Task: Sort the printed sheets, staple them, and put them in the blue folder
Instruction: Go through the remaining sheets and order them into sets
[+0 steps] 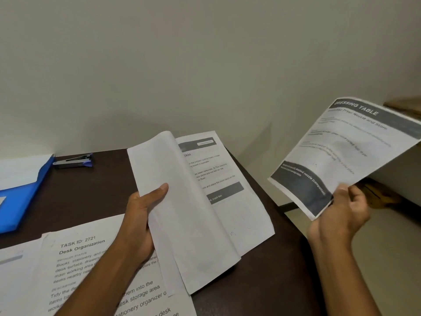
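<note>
My left hand [141, 220] grips a stack of printed sheets [196, 201] above the dark desk, thumb on top; the top sheets are folded back blank side up, showing a printed page beneath. My right hand [341, 213] pinches the lower corner of a single sheet headed "DRESSING TABLE" [348, 153], held up to the right, past the desk's edge. The blue folder [20, 201] lies open at the far left with a white sheet inside. A stapler [74, 161] lies near the wall behind it.
More printed sheets, one headed "TASK ID: 2721 Desk Organization" [86, 265], lie on the dark desk [262, 281] at the near left under my left forearm. The wall stands close behind. A wooden shelf [405, 106] sits at the far right.
</note>
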`<action>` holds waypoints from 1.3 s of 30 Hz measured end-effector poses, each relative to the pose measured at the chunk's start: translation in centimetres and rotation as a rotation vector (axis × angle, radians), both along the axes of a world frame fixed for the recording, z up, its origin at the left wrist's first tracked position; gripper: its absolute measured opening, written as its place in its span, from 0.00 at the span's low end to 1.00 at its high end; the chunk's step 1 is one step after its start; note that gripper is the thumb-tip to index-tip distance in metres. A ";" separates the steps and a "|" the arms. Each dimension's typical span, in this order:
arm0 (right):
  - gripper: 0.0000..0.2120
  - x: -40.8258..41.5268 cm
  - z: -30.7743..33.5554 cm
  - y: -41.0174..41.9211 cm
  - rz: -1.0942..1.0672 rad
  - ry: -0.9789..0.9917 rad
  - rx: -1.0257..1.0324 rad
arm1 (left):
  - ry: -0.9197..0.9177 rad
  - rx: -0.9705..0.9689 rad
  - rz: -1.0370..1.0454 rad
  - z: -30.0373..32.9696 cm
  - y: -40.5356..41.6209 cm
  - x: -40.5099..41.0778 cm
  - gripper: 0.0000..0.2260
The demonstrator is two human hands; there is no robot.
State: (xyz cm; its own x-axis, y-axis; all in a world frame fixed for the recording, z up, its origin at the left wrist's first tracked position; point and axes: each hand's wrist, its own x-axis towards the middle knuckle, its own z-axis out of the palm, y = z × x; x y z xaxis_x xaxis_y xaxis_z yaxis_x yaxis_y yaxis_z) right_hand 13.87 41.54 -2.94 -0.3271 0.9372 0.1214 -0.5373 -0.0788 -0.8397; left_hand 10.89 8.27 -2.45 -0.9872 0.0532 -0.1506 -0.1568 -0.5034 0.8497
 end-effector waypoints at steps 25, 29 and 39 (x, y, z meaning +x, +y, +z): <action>0.08 -0.7 -1.5 -1.9 0.378 -0.590 0.602 | -0.084 0.166 -0.032 0.0 -0.9 0.0 0.14; 0.06 -0.6 -1.0 -2.6 0.354 -0.546 0.737 | -0.079 0.127 -0.040 0.2 -0.6 0.2 0.15; 0.05 -0.2 -0.4 -3.4 0.587 -0.507 0.895 | -0.084 0.114 -0.053 0.4 -0.5 0.2 0.19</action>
State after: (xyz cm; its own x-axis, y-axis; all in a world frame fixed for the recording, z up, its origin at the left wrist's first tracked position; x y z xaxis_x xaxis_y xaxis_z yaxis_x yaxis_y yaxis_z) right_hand 13.62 38.19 -3.35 -0.8786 0.2751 0.3904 -0.2045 0.5220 -0.8281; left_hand 11.14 7.73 -2.09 -0.9666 0.1269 -0.2227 -0.2542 -0.5850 0.7701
